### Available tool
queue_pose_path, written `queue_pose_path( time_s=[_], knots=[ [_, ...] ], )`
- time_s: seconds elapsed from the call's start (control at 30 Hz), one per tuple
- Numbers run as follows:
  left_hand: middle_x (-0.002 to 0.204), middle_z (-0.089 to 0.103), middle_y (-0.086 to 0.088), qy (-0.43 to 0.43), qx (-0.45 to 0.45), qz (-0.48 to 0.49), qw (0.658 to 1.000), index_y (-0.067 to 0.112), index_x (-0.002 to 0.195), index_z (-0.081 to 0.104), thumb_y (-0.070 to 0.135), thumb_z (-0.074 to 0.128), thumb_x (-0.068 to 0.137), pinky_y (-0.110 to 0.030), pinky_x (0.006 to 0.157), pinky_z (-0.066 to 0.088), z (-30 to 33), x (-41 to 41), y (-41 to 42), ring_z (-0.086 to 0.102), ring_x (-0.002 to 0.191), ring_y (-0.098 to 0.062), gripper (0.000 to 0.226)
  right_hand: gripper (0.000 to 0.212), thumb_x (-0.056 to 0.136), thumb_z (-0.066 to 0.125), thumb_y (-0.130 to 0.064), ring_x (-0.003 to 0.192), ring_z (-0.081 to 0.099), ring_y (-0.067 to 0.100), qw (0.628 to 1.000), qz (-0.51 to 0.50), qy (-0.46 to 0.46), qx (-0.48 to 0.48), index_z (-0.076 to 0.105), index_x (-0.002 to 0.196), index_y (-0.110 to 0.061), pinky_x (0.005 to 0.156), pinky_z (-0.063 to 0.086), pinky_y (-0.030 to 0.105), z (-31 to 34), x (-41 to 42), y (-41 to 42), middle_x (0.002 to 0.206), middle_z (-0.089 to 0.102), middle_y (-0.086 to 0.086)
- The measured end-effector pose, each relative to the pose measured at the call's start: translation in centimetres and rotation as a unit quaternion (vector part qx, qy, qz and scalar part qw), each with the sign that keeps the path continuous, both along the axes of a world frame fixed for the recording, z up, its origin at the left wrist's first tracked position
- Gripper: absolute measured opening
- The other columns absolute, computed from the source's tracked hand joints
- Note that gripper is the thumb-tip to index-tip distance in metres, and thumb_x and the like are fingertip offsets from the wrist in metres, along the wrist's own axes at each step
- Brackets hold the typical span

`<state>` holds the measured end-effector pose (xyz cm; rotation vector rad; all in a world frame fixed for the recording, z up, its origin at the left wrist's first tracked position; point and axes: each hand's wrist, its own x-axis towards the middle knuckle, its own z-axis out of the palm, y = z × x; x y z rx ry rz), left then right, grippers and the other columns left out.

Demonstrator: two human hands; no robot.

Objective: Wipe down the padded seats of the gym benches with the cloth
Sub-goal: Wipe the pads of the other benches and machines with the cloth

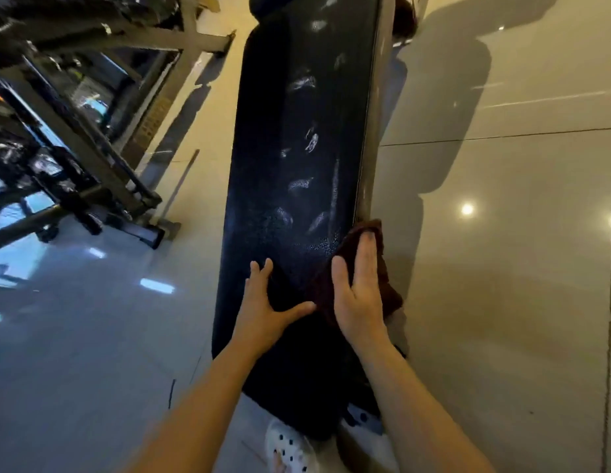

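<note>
The floor [502, 302] was glossy pale tile, throwing back ceiling lights and a long shadow off to the right. A dark metal rack [92, 114] of gym gear filled the upper left, standing well apart from the action. Down the middle ran the bench [290, 148], its black padded seat stretching away from the camera, the surface speckled and streaked with shiny smears along its length. Its right edge showed a grey side strip.

Near the bottom of the pad, the cloth [382, 285] lay on the right edge of the seat, dark red-brown, bunched and spilling over the side. The right hand [358, 295] was flat on top of it, fingers straight and close together, thumb apart, pressing the cloth onto the padding. The left hand [266, 308] rested just beside it on the bare pad, fingers spread loosely, thumb stretched out toward the cloth and nearly touching it, holding nothing. Both forearms came up from the bottom of the view.

Below the bench end, a white clog [290, 448] with dark holes stood on the tile.
</note>
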<state>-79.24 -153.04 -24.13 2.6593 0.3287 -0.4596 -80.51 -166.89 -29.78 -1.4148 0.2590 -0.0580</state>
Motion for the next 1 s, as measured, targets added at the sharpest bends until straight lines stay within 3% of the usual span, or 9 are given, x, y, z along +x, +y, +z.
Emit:
queue_pose_path(
  time_s=[0.1,0.3,0.47,0.53,0.63,0.73,0.83,0.93,1.0],
  knots=[
    [0.162,-0.008,0.01,0.001,-0.005,0.011,1.0,0.032,0.154,0.006,0.048,0.078,0.07,-0.047,0.12,0.014,0.4,-0.3,-0.2,0.002,0.15,-0.019,0.112,0.063,0.106,0.034,-0.033,0.148,-0.004,0.004,1.0,0.023,-0.004,-0.008,-0.004,0.154,-0.022,0.121,-0.001,0.025,1.2,3.8,-2.4,0.163,-0.002,-0.008],
    [0.162,-0.009,0.01,0.016,-0.018,0.027,0.999,0.034,0.153,0.006,0.053,0.076,0.064,-0.046,0.12,0.017,1.0,-0.2,-0.7,0.003,0.15,-0.017,0.115,0.06,0.107,0.031,-0.03,0.149,-0.007,0.008,0.998,0.018,-0.026,-0.049,-0.002,0.155,-0.017,0.122,-0.004,0.029,4.5,11.1,-6.4,0.164,-0.004,-0.005],
    [0.161,-0.008,0.014,0.012,-0.011,0.036,0.999,0.033,0.153,0.007,0.042,0.08,0.069,-0.037,0.117,0.018,0.9,0.1,-0.9,0.007,0.147,-0.011,0.112,0.056,0.1,0.029,-0.034,0.141,-0.014,-0.013,0.997,0.072,-0.036,0.003,-0.006,0.144,-0.04,0.114,-0.009,0.01,2.5,4.3,-4.1,0.148,-0.013,-0.034],
    [0.162,-0.007,0.012,0.017,-0.004,0.041,0.999,0.032,0.153,0.007,0.038,0.08,0.072,-0.035,0.117,0.016,0.8,0.0,-1.1,0.006,0.147,-0.01,0.109,0.055,0.097,0.027,-0.039,0.138,-0.018,-0.017,0.993,0.114,-0.008,0.008,-0.01,0.138,-0.048,0.113,-0.01,0.009,1.7,0.4,-2.6,0.144,-0.018,-0.038],
    [0.163,0.002,0.005,-0.042,0.041,0.07,0.996,0.029,0.153,0.015,0.028,0.075,0.081,-0.031,0.115,0.016,0.4,-1.7,-2.5,0.011,0.148,-0.013,0.094,0.054,0.096,0.023,-0.041,0.138,-0.018,-0.017,0.988,0.148,0.029,0.023,-0.016,0.134,-0.048,0.119,-0.008,0.018,1.3,-3.1,-1.5,0.143,-0.02,-0.038],
    [0.16,0.02,-0.001,-0.153,0.024,0.209,0.966,0.026,0.153,0.02,0.024,0.072,0.085,-0.039,0.118,0.022,-0.4,-4.6,-5.5,0.021,0.146,-0.017,0.086,0.053,0.096,0.022,-0.041,0.138,-0.017,-0.018,0.986,0.158,0.033,0.049,-0.015,0.135,-0.047,0.12,-0.007,0.022,1.7,-2.2,-2.1,0.144,-0.018,-0.038],
    [0.158,0.026,0.0,-0.221,0.003,0.289,0.932,0.028,0.152,0.023,0.03,0.058,0.095,-0.042,0.118,0.023,-1.1,-4.8,-9.0,0.025,0.145,-0.017,0.066,0.055,0.098,0.023,-0.04,0.139,-0.015,-0.015,0.988,0.148,0.017,0.043,-0.01,0.141,-0.039,0.121,-0.005,0.025,1.9,1.8,-4.2,0.15,-0.016,-0.031],
    [0.156,0.03,0.002,-0.26,0.045,0.307,0.914,0.028,0.15,0.028,0.037,0.035,0.103,-0.046,0.121,0.008,-2.4,-2.7,-11.3,0.025,0.145,-0.016,0.048,0.058,0.105,0.026,-0.032,0.145,-0.011,-0.004,0.993,0.118,-0.006,0.011,-0.008,0.151,-0.025,0.12,-0.006,0.022,2.4,8.4,-7.3,0.16,-0.007,-0.015],
    [0.156,0.032,0.002,-0.247,0.093,0.317,0.911,0.028,0.15,0.031,0.048,0.02,0.1,-0.044,0.119,-0.002,-3.7,-1.5,-12.5,0.025,0.145,-0.017,0.054,0.058,0.106,0.026,-0.03,0.145,-0.01,-0.001,0.994,0.104,-0.025,-0.024,-0.005,0.154,-0.017,0.12,-0.006,0.021,2.5,11.2,-8.4,0.162,-0.005,-0.009]
  ],
)
